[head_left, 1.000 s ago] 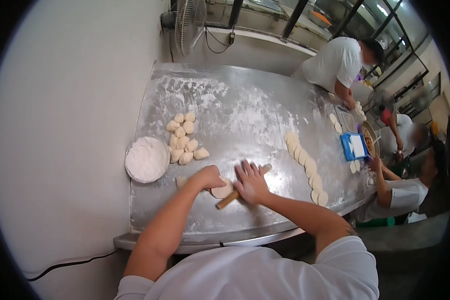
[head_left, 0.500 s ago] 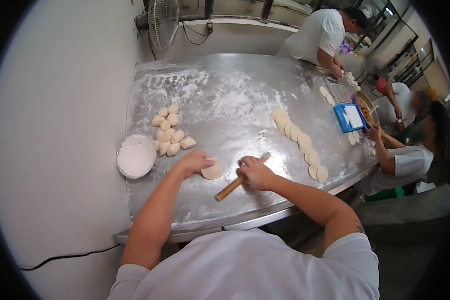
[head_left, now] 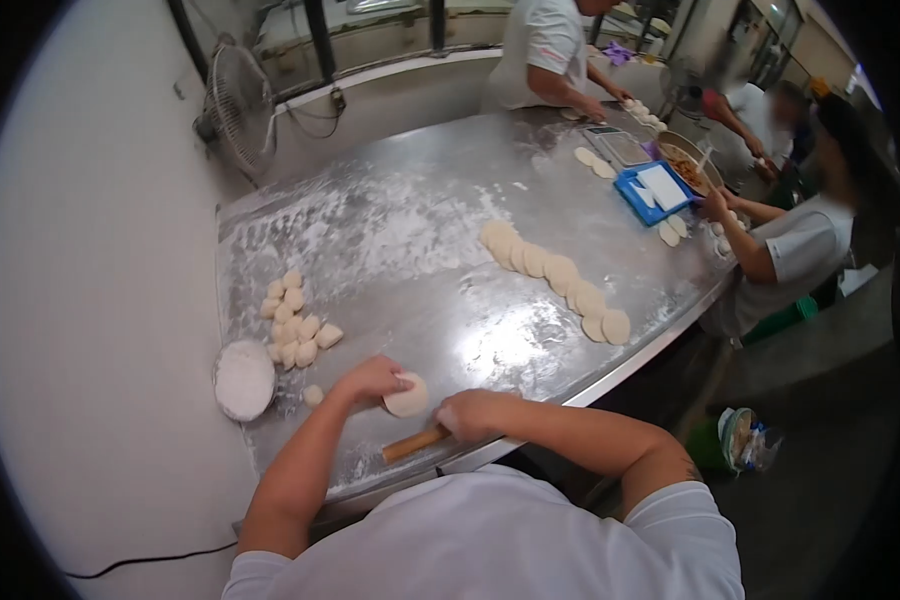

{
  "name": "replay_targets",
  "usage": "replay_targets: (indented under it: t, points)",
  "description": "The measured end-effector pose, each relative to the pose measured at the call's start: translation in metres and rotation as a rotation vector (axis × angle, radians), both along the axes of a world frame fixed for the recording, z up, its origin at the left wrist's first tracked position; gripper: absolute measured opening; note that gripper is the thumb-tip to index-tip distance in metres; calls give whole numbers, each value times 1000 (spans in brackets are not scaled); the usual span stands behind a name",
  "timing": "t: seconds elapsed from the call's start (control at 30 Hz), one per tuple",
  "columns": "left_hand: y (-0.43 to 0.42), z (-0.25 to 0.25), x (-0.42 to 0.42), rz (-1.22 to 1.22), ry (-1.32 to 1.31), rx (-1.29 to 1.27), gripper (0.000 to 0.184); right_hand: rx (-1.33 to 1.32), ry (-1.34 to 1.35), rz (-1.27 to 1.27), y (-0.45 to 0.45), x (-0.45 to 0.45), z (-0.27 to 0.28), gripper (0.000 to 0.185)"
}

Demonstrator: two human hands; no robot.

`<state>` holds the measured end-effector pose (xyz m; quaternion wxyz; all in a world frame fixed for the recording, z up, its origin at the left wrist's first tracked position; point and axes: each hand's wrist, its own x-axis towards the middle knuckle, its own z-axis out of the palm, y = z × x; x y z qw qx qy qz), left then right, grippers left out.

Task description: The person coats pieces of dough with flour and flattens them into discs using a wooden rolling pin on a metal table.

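A flat round dough wrapper lies on the steel table, its left edge gripped by the fingers of my left hand. Just to its right, my right hand is closed over a wooden rolling pin, whose near end sticks out to the left. The pin's other end is hidden by my hand and forearm. One small dough ball sits beside my left forearm. Beyond it is a cluster of several dough pieces. An overlapping row of rolled wrappers stretches across the table.
A bowl of flour stands by the wall at left. Flour dusts the steel table. A blue tray, a bowl of filling and co-workers are at the far right. A fan stands behind the table.
My view has turned, so the table appears tilted and shifted left. My right hand and the pin have come closer to the wrapper. A dough ball now shows beside my left forearm.
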<state>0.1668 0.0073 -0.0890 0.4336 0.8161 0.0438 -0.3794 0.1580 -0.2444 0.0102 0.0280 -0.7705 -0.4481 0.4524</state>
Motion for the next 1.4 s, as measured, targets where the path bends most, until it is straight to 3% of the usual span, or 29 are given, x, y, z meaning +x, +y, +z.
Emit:
replay_targets:
  t: [0.03,0.13,0.2,0.3,0.4,0.53,0.57,0.6,0.67,0.77,0.87,0.97,1.07,1.17,1.3,1.4]
  points:
    - [-21,23,8,-173,-32,94,31,-21,17,25,0,2,3,32]
    - [-82,27,61,-386,-261,119,38,-76,23,106,-2,1,-3,34]
    - [-134,61,88,260,5,-593,43,-129,23,130,-3,3,-4,37]
    - [-171,115,122,486,41,-816,46,-61,39,65,-8,11,-11,36]
    - [-155,122,115,371,-93,-618,45,-66,11,3,-13,25,-7,33]
    - [-62,85,59,129,-422,-140,47,-73,-91,-60,-17,46,-10,33]
    - [-16,71,11,55,-547,333,55,-48,-132,-96,-16,54,-10,32]
    - [-7,94,-11,-47,-415,531,64,-30,-163,-131,-16,52,-13,32]
    - [18,83,-60,-182,-342,885,69,5,-184,-166,-14,52,-12,31]
    - [39,55,-109,-93,-366,947,74,37,-163,-168,-10,48,-7,31]
    - [36,72,-106,96,-174,850,74,35,-168,-169,-11,45,-14,31]
    - [46,44,-104,177,-160,904,64,41,-184,-181,-17,47,-12,30]
    - [43,38,-102,6,-546,572,53,63,-198,-235,-25,48,-16,29]
    - [9,59,-100,55,-541,475,48,65,-212,-240,-25,49,-23,29]
    - [27,13,-89,102,-554,465,63,92,-211,-192,-27,52,-19,30]
    - [32,32,-90,229,-422,282,84,89,-211,-241,-29,56,-18,32]
